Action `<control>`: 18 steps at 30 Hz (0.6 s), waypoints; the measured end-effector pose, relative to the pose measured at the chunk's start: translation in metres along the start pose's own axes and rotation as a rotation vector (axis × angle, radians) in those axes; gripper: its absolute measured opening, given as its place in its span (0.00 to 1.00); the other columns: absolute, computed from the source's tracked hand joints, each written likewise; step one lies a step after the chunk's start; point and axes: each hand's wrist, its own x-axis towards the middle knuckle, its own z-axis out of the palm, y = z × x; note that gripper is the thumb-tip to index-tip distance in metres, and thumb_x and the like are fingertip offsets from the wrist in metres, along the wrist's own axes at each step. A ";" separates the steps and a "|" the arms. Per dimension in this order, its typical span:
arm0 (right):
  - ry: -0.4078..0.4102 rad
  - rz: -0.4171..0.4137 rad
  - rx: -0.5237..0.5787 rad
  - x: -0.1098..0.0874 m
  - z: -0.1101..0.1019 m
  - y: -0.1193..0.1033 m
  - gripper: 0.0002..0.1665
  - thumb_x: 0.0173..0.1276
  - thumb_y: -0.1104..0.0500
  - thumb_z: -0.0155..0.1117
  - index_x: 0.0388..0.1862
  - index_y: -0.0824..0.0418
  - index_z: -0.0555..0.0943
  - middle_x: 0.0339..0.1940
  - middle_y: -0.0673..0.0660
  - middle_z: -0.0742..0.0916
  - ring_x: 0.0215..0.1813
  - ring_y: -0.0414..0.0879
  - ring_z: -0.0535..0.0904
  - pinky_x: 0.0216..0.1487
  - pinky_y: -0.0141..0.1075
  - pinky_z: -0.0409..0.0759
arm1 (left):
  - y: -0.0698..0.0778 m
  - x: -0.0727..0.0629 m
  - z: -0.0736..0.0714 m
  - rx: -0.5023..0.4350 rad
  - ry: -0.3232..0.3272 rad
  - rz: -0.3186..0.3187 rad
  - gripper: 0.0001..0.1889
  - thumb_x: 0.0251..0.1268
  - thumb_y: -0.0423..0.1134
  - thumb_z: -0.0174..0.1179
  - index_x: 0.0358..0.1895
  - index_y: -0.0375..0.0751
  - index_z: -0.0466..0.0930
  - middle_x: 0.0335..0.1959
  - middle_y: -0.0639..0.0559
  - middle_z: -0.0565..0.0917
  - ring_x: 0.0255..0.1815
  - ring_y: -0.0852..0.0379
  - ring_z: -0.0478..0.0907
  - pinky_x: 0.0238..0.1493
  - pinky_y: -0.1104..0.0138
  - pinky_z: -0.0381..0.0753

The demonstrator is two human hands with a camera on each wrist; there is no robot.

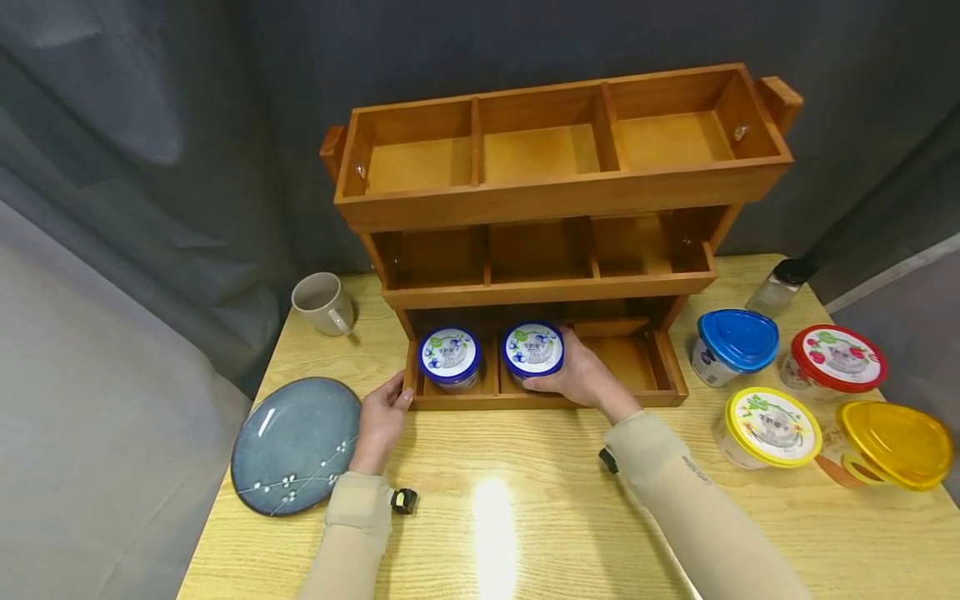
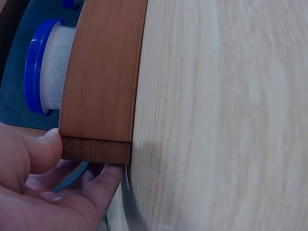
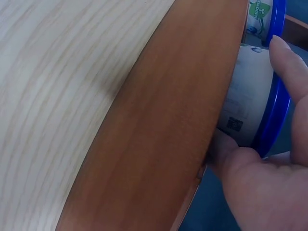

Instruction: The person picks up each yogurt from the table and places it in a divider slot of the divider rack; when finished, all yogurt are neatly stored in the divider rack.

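Note:
A wooden three-tier rack [image 1: 551, 402] stands on the table, each tier split into compartments. In its bottom tier are two white tubs with round blue lids: the left tub [image 1: 450, 357] sits in the left compartment, the right tub [image 1: 532, 348] in the middle one. My right hand [image 1: 573, 371] grips the right tub from its right side, thumb near the front and a finger at the lid in the right wrist view. My left hand [image 1: 381, 421] holds the bottom tier's front left corner, its thumb on the wooden edge [image 2: 96, 150] and fingers on the outer side.
Left of the rack are a grey mug [image 1: 318, 302] and a blue plate [image 1: 296, 446]. At the right stand a blue-lidded tub [image 1: 735, 342], a red-lidded tub [image 1: 836, 358], a yellow-lidded tub [image 1: 772, 429], an orange-yellow-lidded container [image 1: 892, 442] and a black-capped jar [image 1: 778, 287].

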 end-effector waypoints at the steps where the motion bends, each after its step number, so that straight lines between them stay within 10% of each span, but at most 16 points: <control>1: -0.003 0.001 0.000 0.000 0.000 0.000 0.70 0.51 0.42 0.81 0.78 0.67 0.46 0.69 0.72 0.71 0.69 0.66 0.67 0.69 0.60 0.65 | 0.000 0.000 0.000 0.000 0.000 0.000 0.23 0.77 0.33 0.52 0.71 0.36 0.68 0.67 0.38 0.74 0.64 0.46 0.73 0.61 0.58 0.76; 18: -0.034 0.005 0.039 0.001 -0.004 -0.002 0.71 0.51 0.46 0.82 0.79 0.67 0.45 0.69 0.71 0.70 0.69 0.65 0.66 0.70 0.59 0.64 | 0.000 -0.001 -0.001 -0.002 -0.001 0.005 0.23 0.77 0.33 0.53 0.71 0.36 0.68 0.67 0.38 0.74 0.64 0.45 0.74 0.61 0.56 0.76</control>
